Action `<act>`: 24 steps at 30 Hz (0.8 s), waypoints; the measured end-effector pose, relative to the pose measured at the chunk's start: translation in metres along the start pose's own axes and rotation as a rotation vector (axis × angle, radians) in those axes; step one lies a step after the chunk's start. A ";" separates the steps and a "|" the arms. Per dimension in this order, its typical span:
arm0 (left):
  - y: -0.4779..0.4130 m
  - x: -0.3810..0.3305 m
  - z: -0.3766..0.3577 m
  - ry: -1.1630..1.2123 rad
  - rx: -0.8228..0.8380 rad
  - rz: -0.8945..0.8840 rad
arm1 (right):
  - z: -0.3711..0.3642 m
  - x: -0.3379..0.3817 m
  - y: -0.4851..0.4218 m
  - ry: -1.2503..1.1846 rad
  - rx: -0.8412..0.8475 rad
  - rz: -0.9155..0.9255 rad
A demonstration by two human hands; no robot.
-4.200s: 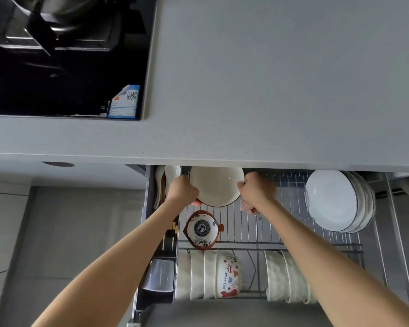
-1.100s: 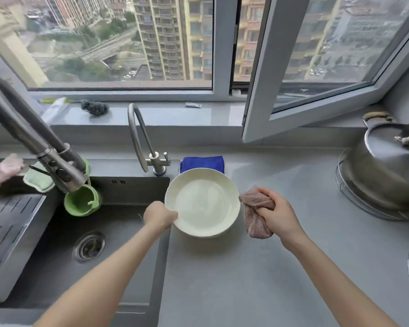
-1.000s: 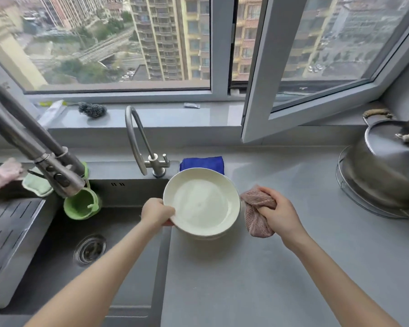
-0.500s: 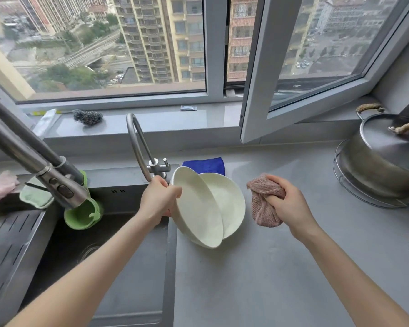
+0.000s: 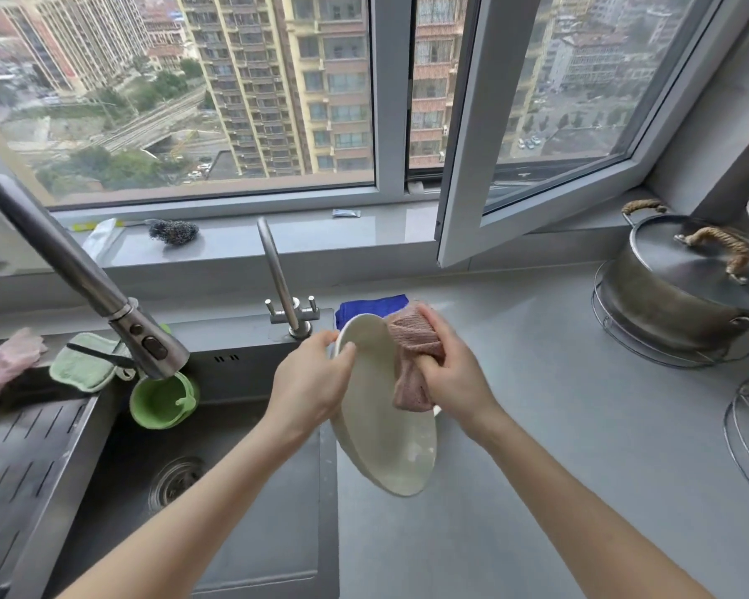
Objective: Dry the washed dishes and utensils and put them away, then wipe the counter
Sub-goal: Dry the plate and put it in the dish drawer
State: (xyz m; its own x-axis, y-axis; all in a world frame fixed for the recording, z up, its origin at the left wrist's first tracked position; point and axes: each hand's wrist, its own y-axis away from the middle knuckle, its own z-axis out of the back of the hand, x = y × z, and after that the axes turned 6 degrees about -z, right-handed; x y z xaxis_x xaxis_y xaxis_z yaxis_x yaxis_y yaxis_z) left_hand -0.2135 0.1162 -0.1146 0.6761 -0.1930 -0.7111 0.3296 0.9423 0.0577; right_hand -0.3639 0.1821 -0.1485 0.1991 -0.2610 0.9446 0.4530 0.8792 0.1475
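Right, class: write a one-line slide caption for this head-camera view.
The left hand holds a tilted cream plate while the right hand presses a pink cloth against it.

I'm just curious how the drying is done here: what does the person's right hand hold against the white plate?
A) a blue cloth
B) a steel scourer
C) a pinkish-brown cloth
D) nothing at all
C: the right hand grips a bunched pinkish-brown cloth against the face of the tilted white plate, which the left hand holds by its rim.
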 end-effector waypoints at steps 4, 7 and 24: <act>0.006 -0.004 -0.001 0.085 -0.116 -0.054 | -0.065 0.009 0.029 -0.039 0.254 0.094; 0.004 0.003 0.009 0.162 -0.157 -0.030 | -0.050 -0.004 0.066 0.104 0.478 0.234; 0.014 -0.050 0.027 0.474 -0.001 -0.251 | 0.050 -0.007 -0.018 -0.043 -0.037 0.237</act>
State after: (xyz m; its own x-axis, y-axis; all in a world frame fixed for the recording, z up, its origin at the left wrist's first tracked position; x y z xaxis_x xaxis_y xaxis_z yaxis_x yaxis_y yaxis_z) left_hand -0.2251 0.1312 -0.0596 0.2047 -0.2682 -0.9414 0.4427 0.8831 -0.1554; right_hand -0.4172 0.1879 -0.1428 0.2667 -0.0311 0.9633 0.4296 0.8985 -0.0899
